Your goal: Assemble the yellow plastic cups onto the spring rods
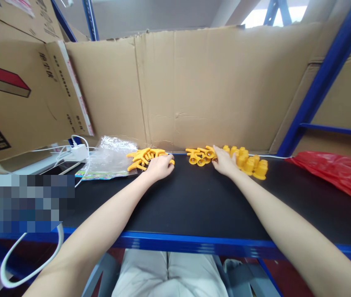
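My left hand [159,168] is closed at a pile of yellow T-shaped handles [141,155]. A bit of yellow handle shows between its thumb and index finger, and the other fingers are hidden. Near the middle, my right hand [225,161] pinches a yellow cup with a handle at the edge of a small group of similar yellow pieces [200,161], whose dark-centred cup mouths face me. The held piece is mostly covered by the fingers. Just right of this hand stand rows of yellow cups [249,164], mouth down with wide rims.
A clear plastic bag [109,159] lies left of the handles, near a white charger [79,152] and cables. Red plastic [330,171] covers the right end of the black tabletop [194,206]. Cardboard [212,90] walls the back, and a blue post [321,82] leans at right.
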Demonstrator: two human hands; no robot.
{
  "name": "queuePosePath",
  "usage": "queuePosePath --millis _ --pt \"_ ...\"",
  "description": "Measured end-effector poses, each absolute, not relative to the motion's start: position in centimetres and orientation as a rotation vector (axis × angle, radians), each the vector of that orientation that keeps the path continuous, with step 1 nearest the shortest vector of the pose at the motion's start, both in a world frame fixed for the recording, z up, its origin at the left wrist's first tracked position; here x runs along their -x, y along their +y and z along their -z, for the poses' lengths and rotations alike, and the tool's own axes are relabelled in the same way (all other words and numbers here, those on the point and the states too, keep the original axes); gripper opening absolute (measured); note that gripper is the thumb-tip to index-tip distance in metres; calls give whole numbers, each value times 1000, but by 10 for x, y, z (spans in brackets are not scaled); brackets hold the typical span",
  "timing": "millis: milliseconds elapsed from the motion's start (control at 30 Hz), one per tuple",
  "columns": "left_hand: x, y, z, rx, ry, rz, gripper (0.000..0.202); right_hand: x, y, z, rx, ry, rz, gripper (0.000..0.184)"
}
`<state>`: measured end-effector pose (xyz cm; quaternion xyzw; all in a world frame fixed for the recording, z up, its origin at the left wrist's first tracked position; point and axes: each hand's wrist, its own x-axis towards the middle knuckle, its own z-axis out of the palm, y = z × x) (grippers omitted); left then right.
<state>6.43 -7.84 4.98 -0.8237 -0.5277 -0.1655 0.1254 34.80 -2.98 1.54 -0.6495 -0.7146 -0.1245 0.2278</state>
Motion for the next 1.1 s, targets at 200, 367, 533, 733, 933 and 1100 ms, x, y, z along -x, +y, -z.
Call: queuePosePath --millis 200,367,533,733,933,1100 --pt "-51 -83 -69 2167 -1736 70 31 -365 -38 -34 2032 -1736 474 55" --pt "-44 -86 -73 2168 -1957 -197 34 -377 -40 -33 2215 -1737 429 44" --pt "-45 -88 -74 2288 -1975 -141 34 -380 -38 -31 2239 -1773 407 33" --pt "-47 -81 -69 2242 -1921 -17 25 -379 -37 -40 2268 -1773 514 29" --pt "-46 -73 -62 2260 -1761 288 25 -366 -42 -51 2296 -1750 466 35" --pt "-51 -64 -46 2334 -1567 472 26 -333 -61 -60 2189 -1908 453 26"
